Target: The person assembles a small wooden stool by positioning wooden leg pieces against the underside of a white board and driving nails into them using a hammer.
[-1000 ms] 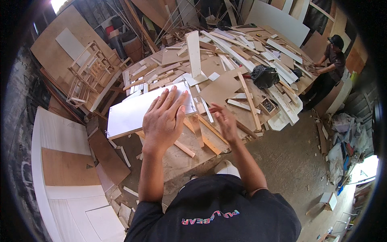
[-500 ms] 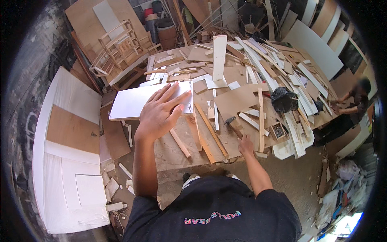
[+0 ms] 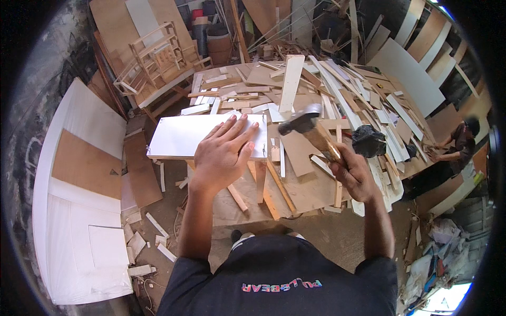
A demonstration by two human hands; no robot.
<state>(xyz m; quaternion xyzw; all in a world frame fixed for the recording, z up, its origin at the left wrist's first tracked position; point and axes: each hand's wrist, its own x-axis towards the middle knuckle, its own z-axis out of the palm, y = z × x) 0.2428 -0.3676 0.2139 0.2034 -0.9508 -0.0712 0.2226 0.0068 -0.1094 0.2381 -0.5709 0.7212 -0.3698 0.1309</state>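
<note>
My left hand [image 3: 224, 150] lies flat with fingers spread on a white rectangular board [image 3: 171, 136], pressing near its right part. Small dark marks or nails show along the board's right edge; they are too small to tell apart. A brown wooden piece [image 3: 260, 181] stands beneath that edge. In my right hand [image 3: 357, 173] is a hammer [image 3: 322, 143], gripped by its wooden handle. The hammer's head is raised, to the right of the board and apart from it, slightly blurred.
Wood strips and offcuts cover the workbench [image 3: 311, 199]. A white post [image 3: 291, 84] stands upright beyond the board. A black plastic bag [image 3: 369, 140] sits at the right. Another person [image 3: 457, 150] works at the far right. A large white panel [image 3: 79, 221] leans at the left.
My right hand has lifted the hammer from low over the bench up to the board's right side. The board and my left hand appear slightly farther right and lower in view.
</note>
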